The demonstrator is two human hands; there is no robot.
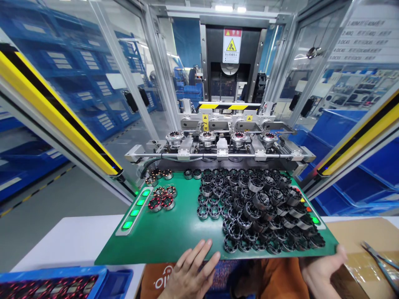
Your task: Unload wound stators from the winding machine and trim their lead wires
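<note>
My left hand (195,272) lies at the front edge of the green worktop (187,232), fingers stretched out and apart, holding nothing. At the worktop's front right corner is my right hand (324,272); one digit points up against the corner, and the other fingers are hidden. Between and beyond my hands stand many black-lined metal stator cores (246,224), stacked in layers toward the right. Several stators wound with reddish copper wire (161,202) sit at the left of the worktop. Behind, a winding machine (222,145) carries a row of stators on its holders.
Lit green buttons (134,212) line the worktop's left side; another button panel (315,220) is partly hidden at the right. A blue bin (102,276) of wound stators stands lower left. Pliers (378,257) lie on cardboard at the right. Yellow-black light-curtain posts (62,112) flank the machine.
</note>
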